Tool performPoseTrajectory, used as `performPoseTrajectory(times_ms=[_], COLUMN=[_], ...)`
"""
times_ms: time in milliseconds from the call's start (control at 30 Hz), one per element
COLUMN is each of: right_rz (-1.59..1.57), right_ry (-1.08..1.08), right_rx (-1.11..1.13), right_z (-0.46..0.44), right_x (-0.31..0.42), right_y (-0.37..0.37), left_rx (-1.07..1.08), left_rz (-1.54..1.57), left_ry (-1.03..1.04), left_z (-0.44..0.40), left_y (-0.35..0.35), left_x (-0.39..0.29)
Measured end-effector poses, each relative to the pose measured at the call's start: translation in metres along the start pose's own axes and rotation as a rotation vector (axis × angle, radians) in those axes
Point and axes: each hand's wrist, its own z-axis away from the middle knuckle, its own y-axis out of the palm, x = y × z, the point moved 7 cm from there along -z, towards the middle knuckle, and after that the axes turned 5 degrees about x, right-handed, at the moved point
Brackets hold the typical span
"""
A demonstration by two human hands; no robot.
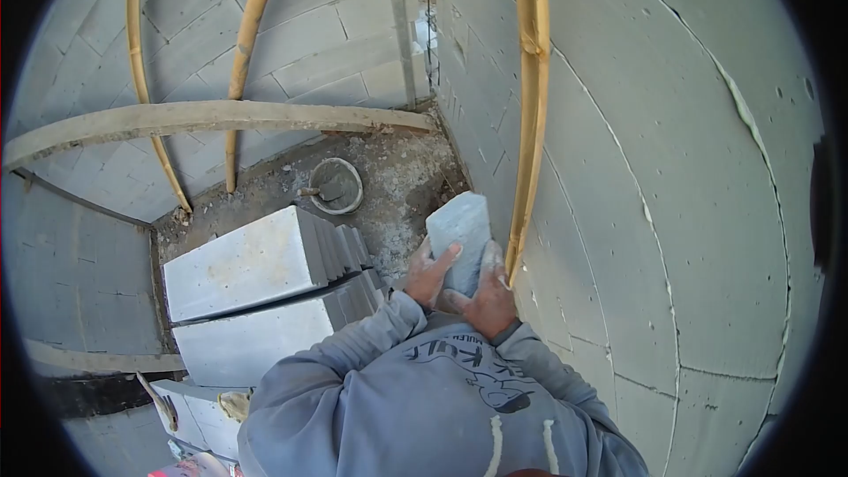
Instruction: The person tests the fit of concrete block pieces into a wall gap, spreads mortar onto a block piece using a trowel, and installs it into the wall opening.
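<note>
A pale grey piece of aerated concrete block point(460, 234) is held up in front of my chest, its broad face towards me. My left hand point(428, 272) grips its left lower side, with the thumb lying on the face. On the right lower edge, my right hand point(488, 295) is closed around it, fingers dusted white. Just left of my hands stands a stack of large blocks point(243, 265), set in rows. Beyond them a round bucket point(336, 185) of grey mortar sits on the floor, with a tool handle leaning over its rim.
A block wall point(654, 168) rises close on my right, with a wooden pole point(530, 79) leaning along it. A horizontal beam point(221, 117) crosses ahead, and two more poles point(252, 35) stand behind it. More blocks point(199, 411) lie at lower left.
</note>
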Motion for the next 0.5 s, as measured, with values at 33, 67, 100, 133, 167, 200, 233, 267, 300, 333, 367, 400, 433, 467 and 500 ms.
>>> performPoseTrajectory(times_ms=[33, 67, 100, 133, 167, 200, 233, 267, 300, 333, 367, 400, 433, 467, 500], right_rz=[0.011, 0.011, 0.016, 0.052, 0.089, 0.091, -0.005, -0.105, -0.101, -0.225, -0.353, -0.356, -0.422, -0.487, -0.490], right_ry=[-0.025, -0.014, -0.025, -0.025, -0.024, -0.031, 0.009, 0.052, 0.047, -0.038, -0.113, -0.103, -0.069, -0.039, -0.045], right_rx=[0.067, 0.121, 0.115, 0.137, 0.155, 0.143, 0.197, 0.253, 0.239, 0.115, 0.000, 0.001, 0.017, 0.027, 0.008], right_z=[-0.010, -0.022, -0.036, -0.052, -0.071, -0.093, -0.117, -0.139, -0.167, -0.192, -0.209, -0.229, -0.254, -0.276, -0.297], right_x=[0.002, 0.003, 0.002, 0.003, 0.002, 0.007, 0.008, 0.012, 0.019, 0.031, 0.041, 0.047, 0.050, 0.052, 0.052], right_y=[0.013, 0.025, 0.035, 0.046, 0.056, 0.054, 0.055, 0.059, 0.059, 0.053, 0.047, 0.050, 0.051, 0.052, 0.053], left_rx=[-0.091, -0.122, -0.124, -0.128, -0.131, -0.127, -0.069, -0.009, -0.002, -0.001, -0.003, 0.001, 0.017, 0.036, 0.049], left_rz=[-0.115, -0.190, -0.188, -0.284, -0.381, -0.383, -0.377, -0.372, -0.374, -0.390, -0.407, -0.408, -0.341, -0.277, -0.286], left_ry=[-0.015, 0.028, 0.041, 0.045, 0.051, 0.065, 0.089, 0.108, 0.122, 0.176, 0.215, 0.206, 0.209, 0.219, 0.230], left_z=[0.001, -0.005, -0.012, -0.021, -0.035, -0.049, -0.061, -0.075, -0.097, -0.117, -0.132, -0.147, -0.166, -0.183, -0.197], left_y=[-0.013, -0.025, -0.033, -0.041, -0.051, -0.056, -0.058, -0.063, -0.074, -0.084, -0.094, -0.106, -0.117, -0.125, -0.130], left_x=[-0.006, -0.005, -0.006, -0.008, -0.011, -0.024, -0.037, -0.050, -0.063, -0.076, -0.086, -0.092, -0.101, -0.112, -0.128])
